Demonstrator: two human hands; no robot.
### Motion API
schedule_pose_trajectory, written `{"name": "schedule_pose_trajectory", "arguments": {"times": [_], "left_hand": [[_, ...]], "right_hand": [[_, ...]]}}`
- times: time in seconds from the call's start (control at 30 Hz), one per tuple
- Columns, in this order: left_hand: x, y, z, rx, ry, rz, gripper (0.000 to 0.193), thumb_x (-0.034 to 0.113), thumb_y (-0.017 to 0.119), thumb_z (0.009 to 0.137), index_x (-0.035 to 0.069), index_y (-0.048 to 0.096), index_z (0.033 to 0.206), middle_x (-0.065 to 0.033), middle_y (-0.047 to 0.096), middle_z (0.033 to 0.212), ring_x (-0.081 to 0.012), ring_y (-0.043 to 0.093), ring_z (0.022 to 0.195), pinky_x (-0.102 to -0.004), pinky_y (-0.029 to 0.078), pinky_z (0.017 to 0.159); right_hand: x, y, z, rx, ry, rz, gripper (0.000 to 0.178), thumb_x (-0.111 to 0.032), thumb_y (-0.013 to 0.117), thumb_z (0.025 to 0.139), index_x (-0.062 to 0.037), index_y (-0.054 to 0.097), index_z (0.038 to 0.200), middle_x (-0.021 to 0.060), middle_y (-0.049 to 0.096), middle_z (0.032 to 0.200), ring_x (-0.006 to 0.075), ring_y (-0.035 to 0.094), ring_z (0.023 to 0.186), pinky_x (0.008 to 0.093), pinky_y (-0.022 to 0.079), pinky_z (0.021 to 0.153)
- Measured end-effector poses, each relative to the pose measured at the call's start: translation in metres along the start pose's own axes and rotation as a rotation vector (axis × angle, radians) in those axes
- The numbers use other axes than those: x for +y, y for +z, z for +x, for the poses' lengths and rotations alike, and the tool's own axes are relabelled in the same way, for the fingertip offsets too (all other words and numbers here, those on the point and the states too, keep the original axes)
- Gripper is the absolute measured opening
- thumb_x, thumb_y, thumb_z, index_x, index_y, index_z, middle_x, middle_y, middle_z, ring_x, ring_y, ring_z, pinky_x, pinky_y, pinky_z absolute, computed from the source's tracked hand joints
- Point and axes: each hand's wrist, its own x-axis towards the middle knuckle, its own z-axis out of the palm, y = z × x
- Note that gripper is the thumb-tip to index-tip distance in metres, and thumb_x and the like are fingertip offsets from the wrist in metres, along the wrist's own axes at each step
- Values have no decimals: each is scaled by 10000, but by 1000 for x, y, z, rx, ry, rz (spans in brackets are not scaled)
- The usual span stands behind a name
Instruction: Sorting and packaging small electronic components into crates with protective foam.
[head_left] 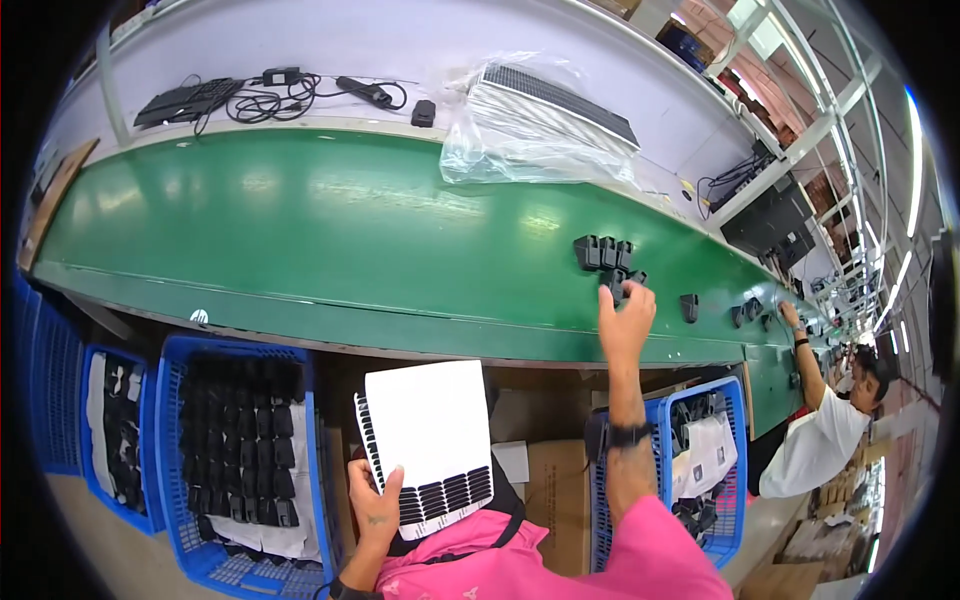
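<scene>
My left hand (376, 500) grips a sheet of black stickers (428, 415) by its lower left edge, above my lap. Most of its white backing is bare, with rows of dark rectangular stickers along the bottom and left side. My right hand (628, 320) reaches out over the green work surface (350, 220), its thumb and fingers closed around a small black plastic housing (612, 284). Just beyond it stands a cluster of similar black housings (608, 252). Another black housing (690, 307) sits apart, to the right of that hand.
Blue crates (170, 450) of black parts stand below left; another crate (740, 430) is below right. A plastic-wrapped stack of panels (555, 110) and cables (275, 100) lie along the back ledge. A co-worker (815, 440) reaches to the surface at right.
</scene>
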Motion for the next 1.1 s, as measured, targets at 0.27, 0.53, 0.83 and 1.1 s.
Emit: {"name": "schedule_pose_trajectory", "arguments": {"times": [0.27,0.53,0.83,1.1], "left_hand": [[-1,-42,-10,-40,319,528,371,114,727,761,-15,546,1058,-160,482,1123,-268,551,999,-325,503,830],[98,-4,-25,-186,940,683,568,282,644,791,60,485,1289,-191,492,1291,-322,527,1139,-433,458,914],[53,-65,-14,-333,329,497,433,19,651,707,28,579,1134,-201,514,1237,-375,531,1134,-413,444,948],[35,-66,-30,-516,-3,249,456,96,684,724,80,596,1170,-217,384,1383,-377,423,1281,-433,357,1047]], "right_hand": [[-20,39,11,-537,249,-290,472,-405,627,829,63,632,888,257,640,956,408,612,888,455,483,777],[-151,-82,-94,-1201,-260,604,324,-93,684,655,10,614,953,137,622,804,265,610,687,331,496,666],[-155,-106,-186,-951,60,673,408,-12,746,716,27,609,1098,103,564,956,170,572,769,264,474,691],[-163,-102,-232,-909,-39,517,494,-64,758,729,12,604,1192,147,523,1040,268,533,888,339,461,749]]}}
